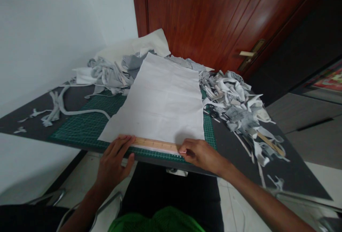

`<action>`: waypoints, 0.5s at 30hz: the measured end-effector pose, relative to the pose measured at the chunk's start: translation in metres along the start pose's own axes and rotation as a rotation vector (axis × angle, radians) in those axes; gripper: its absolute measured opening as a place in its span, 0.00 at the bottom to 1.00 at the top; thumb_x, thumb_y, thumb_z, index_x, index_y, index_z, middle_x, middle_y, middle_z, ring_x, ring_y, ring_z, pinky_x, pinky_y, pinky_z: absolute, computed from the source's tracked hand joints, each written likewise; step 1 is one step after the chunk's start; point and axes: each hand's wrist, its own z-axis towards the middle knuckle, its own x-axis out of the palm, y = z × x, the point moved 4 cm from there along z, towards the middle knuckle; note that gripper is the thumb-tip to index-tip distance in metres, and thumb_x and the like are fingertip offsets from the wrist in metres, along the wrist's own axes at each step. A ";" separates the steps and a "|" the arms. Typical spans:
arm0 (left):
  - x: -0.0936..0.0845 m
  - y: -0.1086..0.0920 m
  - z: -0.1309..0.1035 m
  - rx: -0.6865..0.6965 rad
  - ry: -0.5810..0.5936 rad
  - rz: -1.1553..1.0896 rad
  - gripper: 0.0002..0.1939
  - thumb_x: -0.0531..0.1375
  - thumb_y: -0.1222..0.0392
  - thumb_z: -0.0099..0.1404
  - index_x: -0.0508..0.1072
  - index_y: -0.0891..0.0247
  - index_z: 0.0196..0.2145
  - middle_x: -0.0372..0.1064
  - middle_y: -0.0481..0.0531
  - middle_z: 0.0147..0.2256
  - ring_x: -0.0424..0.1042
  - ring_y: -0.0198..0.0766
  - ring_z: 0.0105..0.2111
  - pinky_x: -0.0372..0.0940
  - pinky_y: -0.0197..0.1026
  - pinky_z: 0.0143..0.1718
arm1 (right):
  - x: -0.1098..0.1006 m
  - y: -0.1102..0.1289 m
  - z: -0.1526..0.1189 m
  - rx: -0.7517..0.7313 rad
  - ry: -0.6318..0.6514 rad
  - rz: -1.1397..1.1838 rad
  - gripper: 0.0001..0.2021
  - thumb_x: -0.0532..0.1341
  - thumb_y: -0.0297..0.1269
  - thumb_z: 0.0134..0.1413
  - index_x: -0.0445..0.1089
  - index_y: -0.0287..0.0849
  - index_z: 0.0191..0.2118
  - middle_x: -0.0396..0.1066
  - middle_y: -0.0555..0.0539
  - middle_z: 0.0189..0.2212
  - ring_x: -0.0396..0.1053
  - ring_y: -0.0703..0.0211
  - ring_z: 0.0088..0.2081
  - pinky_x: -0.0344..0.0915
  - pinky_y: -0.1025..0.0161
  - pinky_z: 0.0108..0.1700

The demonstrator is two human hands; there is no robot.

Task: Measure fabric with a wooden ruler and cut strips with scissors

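A piece of white cloth (162,107) lies flat across the green cutting mat (82,121). Along the cloth's near edge rests a wooden ruler (155,144). My left hand (114,157) presses its fingertips on the ruler's left end, with the fingers extended and the thumb apart. At the other end, my right hand (199,153) is closed in a pinch beside the ruler, low over the cloth's edge. Between its fingers shows a small thin thing (183,151) with a pale reddish tip, mostly hidden by the fingers.
Grey and white cloth scraps (227,93) heap up on the right, with black-handled scissors (211,111) and a wooden strip (271,143) among them. More crumpled cloth (107,73) lies at the back left. A white strip (80,112) curves over the mat. Behind the table stands a wooden door (192,18).
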 end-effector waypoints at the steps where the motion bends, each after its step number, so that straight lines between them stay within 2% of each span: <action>1: 0.000 0.000 0.000 -0.001 0.001 0.000 0.28 0.56 0.64 0.72 0.61 0.62 0.68 0.70 0.63 0.57 0.70 0.58 0.59 0.67 0.60 0.61 | 0.002 0.003 0.006 -0.003 0.004 0.002 0.09 0.63 0.22 0.58 0.75 0.43 0.37 0.75 0.50 0.35 0.71 0.64 0.33 0.61 0.67 0.36; 11: 0.000 0.000 -0.002 -0.011 0.011 -0.002 0.29 0.55 0.64 0.72 0.60 0.62 0.69 0.70 0.63 0.57 0.70 0.57 0.59 0.67 0.60 0.61 | 0.040 0.048 0.086 -0.150 0.031 -0.061 0.06 0.64 0.24 0.60 0.75 0.41 0.33 0.76 0.50 0.35 0.70 0.63 0.33 0.59 0.66 0.38; 15: 0.002 0.002 -0.006 -0.041 -0.007 -0.002 0.32 0.55 0.61 0.72 0.57 0.61 0.71 0.70 0.64 0.59 0.70 0.59 0.60 0.68 0.59 0.59 | 0.060 0.068 0.120 -0.177 0.039 -0.138 0.06 0.62 0.30 0.65 0.75 0.42 0.35 0.77 0.49 0.35 0.70 0.60 0.33 0.58 0.64 0.35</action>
